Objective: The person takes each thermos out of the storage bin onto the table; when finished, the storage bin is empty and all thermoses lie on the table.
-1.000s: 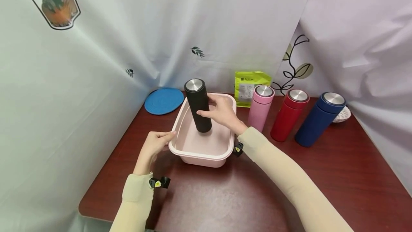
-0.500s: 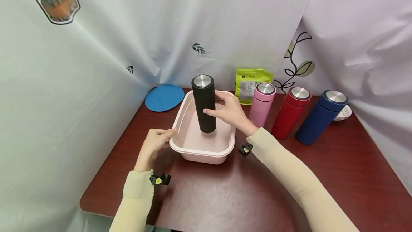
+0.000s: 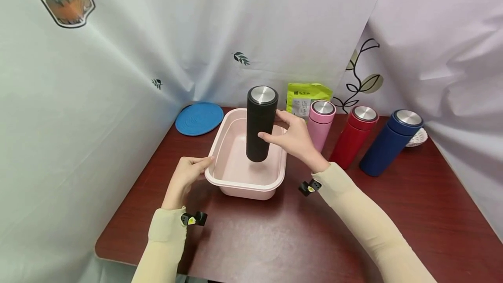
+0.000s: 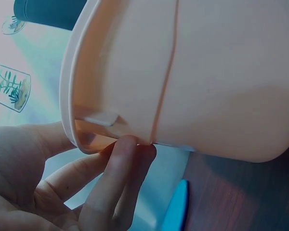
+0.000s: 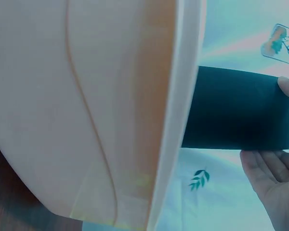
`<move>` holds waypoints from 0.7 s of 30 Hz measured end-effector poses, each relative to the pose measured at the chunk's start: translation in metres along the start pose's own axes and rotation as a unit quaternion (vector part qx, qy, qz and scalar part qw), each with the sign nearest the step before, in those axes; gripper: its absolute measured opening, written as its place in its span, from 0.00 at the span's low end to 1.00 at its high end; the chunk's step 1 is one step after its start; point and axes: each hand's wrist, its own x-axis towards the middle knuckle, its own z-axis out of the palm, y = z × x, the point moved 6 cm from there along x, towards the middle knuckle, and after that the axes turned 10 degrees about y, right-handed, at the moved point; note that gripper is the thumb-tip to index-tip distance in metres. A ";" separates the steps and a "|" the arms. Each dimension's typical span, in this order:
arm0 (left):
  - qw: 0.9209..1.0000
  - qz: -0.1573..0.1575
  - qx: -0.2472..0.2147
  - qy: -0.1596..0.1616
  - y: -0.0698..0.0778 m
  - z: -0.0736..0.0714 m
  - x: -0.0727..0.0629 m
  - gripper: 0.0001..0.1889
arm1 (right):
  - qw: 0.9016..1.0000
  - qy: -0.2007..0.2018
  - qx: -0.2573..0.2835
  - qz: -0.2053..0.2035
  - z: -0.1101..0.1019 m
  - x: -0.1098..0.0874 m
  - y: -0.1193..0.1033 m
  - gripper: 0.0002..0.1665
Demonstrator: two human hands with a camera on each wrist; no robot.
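Observation:
A black thermos bottle (image 3: pixel 261 125) with a silver lid top stands nearly upright over the pale pink basin (image 3: pixel 245 185). My right hand (image 3: pixel 294 136) grips its side, thumb at the front and fingers behind. In the right wrist view, the basin wall (image 5: pixel 120 96) hides the lower end of the black bottle (image 5: pixel 241 108). Whether its base touches the basin floor, I cannot tell. At the basin's left rim, my left hand (image 3: pixel 190 171) pinches the edge. The left wrist view has the fingers (image 4: pixel 120 168) under the rim, against the outer wall.
Right of the basin stand a pink bottle (image 3: pixel 320 128), a red bottle (image 3: pixel 353 136) and a blue bottle (image 3: pixel 389 143). Behind them are a green-yellow pouch (image 3: pixel 300 101) and a white woven basket (image 3: pixel 418 138). A blue round mat (image 3: pixel 199 119) lies back left, near the curtain (image 3: pixel 165 34).
My right hand has moved the black bottle to the right over the basin, and its leftward tilt has gone. The left hand keeps its hold on the rim.

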 end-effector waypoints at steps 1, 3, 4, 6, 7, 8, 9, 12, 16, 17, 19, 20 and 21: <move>1.000 -0.001 0.001 0.001 0.000 0.000 0.000 0.24 | 1.000 0.003 0.005 -0.003 -0.002 -0.001 -0.001 0.36; 1.000 -0.002 0.010 0.004 -0.001 -0.002 0.001 0.24 | 1.000 0.006 0.025 -0.003 -0.005 -0.003 -0.004 0.36; 1.000 -0.003 0.014 0.005 -0.002 -0.002 0.001 0.24 | 0.999 0.008 0.033 -0.002 -0.007 -0.003 -0.005 0.36; 1.000 -0.006 0.020 0.009 -0.003 -0.003 0.000 0.25 | 0.999 0.010 0.046 0.004 -0.010 -0.005 -0.007 0.35; 1.000 -0.006 0.023 0.009 -0.003 -0.004 0.000 0.25 | 0.998 0.010 0.056 0.008 -0.011 -0.006 -0.008 0.35; 1.000 -0.006 0.026 0.009 -0.003 -0.004 0.000 0.25 | 0.998 0.010 0.063 0.010 -0.012 -0.007 -0.009 0.35; 1.000 -0.005 0.027 0.008 -0.002 -0.004 0.000 0.25 | 0.998 0.011 0.068 0.011 -0.014 -0.008 -0.010 0.35; 1.000 -0.004 0.026 0.005 -0.002 -0.003 -0.001 0.25 | 0.997 0.014 0.081 0.007 -0.019 -0.011 -0.015 0.35; 1.000 -0.002 0.027 0.005 0.000 -0.001 -0.001 0.25 | 0.997 0.024 0.075 -0.005 -0.028 -0.014 -0.020 0.35; 1.000 -0.002 0.025 0.005 0.000 -0.001 -0.001 0.25 | 0.997 0.026 0.073 -0.006 -0.030 -0.015 -0.021 0.35; 1.000 -0.003 0.023 0.003 0.000 0.000 -0.001 0.25 | 0.997 0.031 0.069 -0.011 -0.035 -0.017 -0.024 0.34; 1.000 -0.003 0.022 0.002 0.000 0.000 -0.001 0.25 | 0.997 0.034 0.070 -0.014 -0.038 -0.018 -0.025 0.34; 1.000 -0.004 0.020 0.001 0.000 0.001 -0.001 0.25 | 0.996 0.037 0.074 -0.017 -0.040 -0.019 -0.027 0.33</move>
